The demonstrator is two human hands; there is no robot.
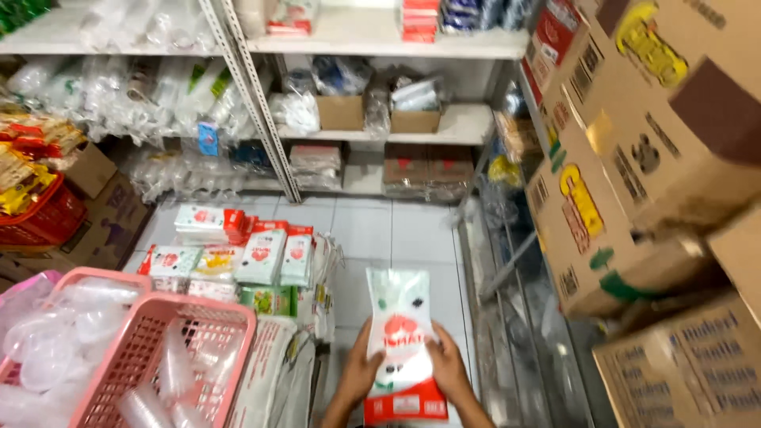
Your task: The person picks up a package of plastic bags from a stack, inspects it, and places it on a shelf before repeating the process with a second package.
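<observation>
Both my hands hold a flat white plastic packet [403, 317] with a red emblem and a red strip along its lower edge. My left hand [361, 369] grips its left side. On the packet's right side sits my right hand [449, 367]. I hold the packet upright above the white tiled floor [372, 226], near the bottom middle of the view. More packets of the same white and red kind [261, 255] lie stacked on the floor to the left.
Two pink plastic baskets [147, 341] with clear cups stand at bottom left. Brown cardboard boxes [634, 158] tower on the right. White metal shelves [372, 127] with bagged plastic ware and small boxes line the back. A red basket [43, 218] sits far left.
</observation>
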